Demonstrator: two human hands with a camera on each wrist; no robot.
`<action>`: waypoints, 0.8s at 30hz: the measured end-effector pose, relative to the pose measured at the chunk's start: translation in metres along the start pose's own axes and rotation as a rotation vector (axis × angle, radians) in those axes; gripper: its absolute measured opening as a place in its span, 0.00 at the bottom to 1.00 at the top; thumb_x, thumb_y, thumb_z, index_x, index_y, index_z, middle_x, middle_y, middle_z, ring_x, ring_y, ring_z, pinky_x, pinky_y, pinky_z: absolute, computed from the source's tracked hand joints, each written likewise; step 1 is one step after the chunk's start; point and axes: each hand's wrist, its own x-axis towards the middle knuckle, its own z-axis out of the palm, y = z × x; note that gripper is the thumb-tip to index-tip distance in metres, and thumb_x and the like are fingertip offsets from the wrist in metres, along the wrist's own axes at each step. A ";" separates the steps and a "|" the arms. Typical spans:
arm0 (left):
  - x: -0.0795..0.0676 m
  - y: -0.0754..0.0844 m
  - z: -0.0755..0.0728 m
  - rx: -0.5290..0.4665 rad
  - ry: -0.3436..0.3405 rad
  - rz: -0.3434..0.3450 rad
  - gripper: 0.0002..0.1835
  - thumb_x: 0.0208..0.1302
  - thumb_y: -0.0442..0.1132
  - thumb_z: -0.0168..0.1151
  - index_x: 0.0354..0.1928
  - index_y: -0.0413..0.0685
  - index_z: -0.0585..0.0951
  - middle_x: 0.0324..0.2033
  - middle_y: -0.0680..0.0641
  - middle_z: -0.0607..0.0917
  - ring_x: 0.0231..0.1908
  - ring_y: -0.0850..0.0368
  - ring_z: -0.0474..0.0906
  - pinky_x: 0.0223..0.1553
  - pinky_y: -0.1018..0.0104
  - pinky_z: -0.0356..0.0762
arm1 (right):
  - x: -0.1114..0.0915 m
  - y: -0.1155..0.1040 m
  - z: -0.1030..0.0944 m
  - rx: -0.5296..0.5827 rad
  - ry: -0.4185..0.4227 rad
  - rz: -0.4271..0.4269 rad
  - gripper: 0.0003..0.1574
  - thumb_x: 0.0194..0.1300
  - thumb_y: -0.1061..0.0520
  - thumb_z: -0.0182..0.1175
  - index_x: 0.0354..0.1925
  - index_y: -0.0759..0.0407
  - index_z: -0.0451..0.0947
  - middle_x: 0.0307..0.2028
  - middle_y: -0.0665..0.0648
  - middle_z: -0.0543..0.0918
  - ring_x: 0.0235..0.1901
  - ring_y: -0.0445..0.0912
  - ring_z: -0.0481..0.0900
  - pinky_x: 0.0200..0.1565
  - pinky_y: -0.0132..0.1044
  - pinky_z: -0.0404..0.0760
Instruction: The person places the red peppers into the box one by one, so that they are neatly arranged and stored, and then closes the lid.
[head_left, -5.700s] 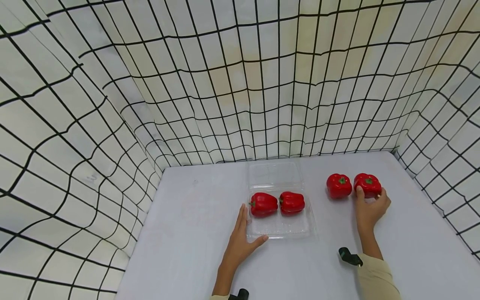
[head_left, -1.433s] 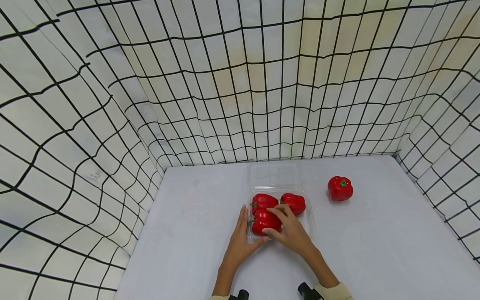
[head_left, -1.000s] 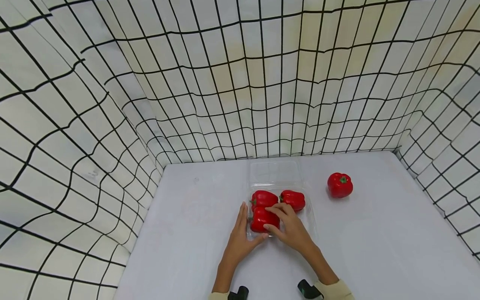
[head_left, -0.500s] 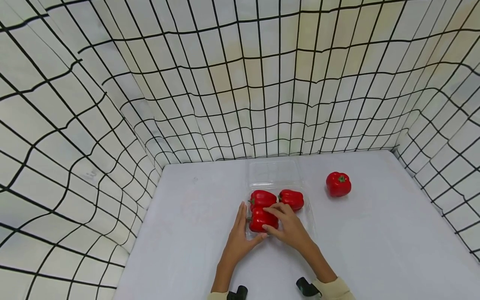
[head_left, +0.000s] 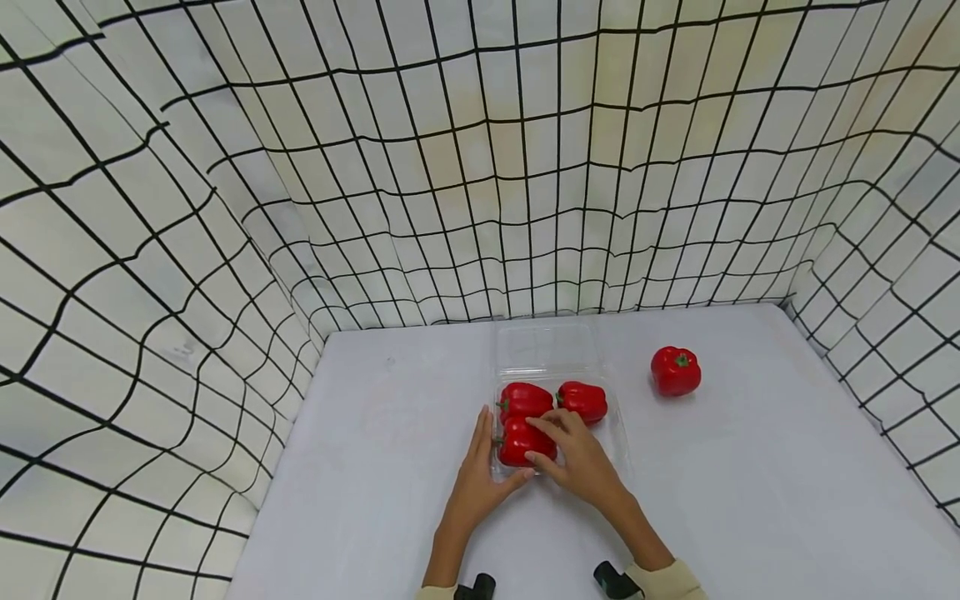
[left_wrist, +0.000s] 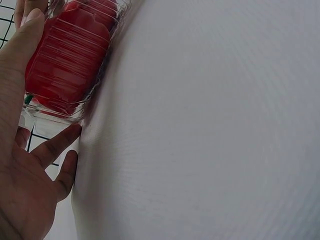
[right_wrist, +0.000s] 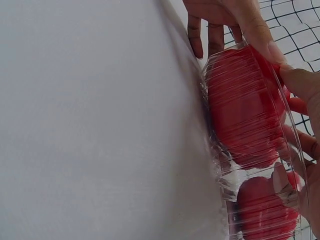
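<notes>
In the head view a clear plastic clamshell container (head_left: 615,450) lies with its lid laid back. Two red bell peppers, a left one (head_left: 525,400) and a right one (head_left: 582,402), sit in its far half. The right hand (head_left: 581,467) has its thumb and fingers on a third bell pepper (head_left: 521,443) at the container's near left. Fairly straight, the fingers of the left hand (head_left: 476,487) lie along the container's left side, with the thumb at its front edge. Through the ribbed wall the near bell pepper (left_wrist: 70,55) shows in the left wrist view, and likewise that bell pepper (right_wrist: 245,100) in the right wrist view.
Another red bell pepper (head_left: 676,372) stands stem up on the white table (head_left: 360,467), right of the container. A black wire grid (head_left: 532,167) with white behind it encloses the back and both sides.
The right hand picked up a bell pepper from the right side of the table and carried it into the container's near left. During the last second both hands hardly moved.
</notes>
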 end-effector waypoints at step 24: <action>0.000 0.001 0.000 -0.001 0.005 0.000 0.59 0.51 0.70 0.65 0.78 0.56 0.47 0.78 0.51 0.50 0.74 0.42 0.55 0.61 0.42 0.71 | -0.002 0.000 0.001 -0.026 0.038 -0.002 0.36 0.51 0.47 0.75 0.58 0.53 0.79 0.50 0.55 0.79 0.51 0.48 0.77 0.54 0.45 0.83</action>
